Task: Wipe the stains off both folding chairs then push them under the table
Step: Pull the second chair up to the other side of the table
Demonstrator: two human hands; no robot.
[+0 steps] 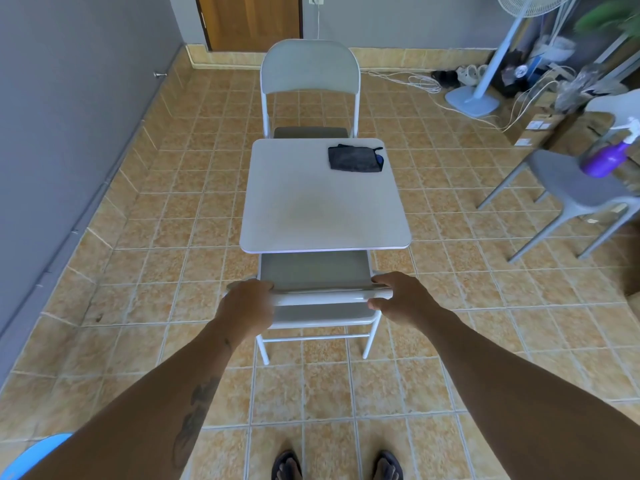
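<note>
While both arms reach forward, the left hand and right hand grip the near chair's backrest, fingers curled.

Bare forearms, tattooed left forearm, dark sandals.

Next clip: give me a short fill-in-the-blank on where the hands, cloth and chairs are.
1. Both the left hand and the right hand grip the near chair's ____.
2. The dark cloth lies on the ____.
3. The purple spray bottle stands on a grey ____.
4. The far chair's seat sits partly under the ____.

Missing words: backrest; table; chair; table
</note>
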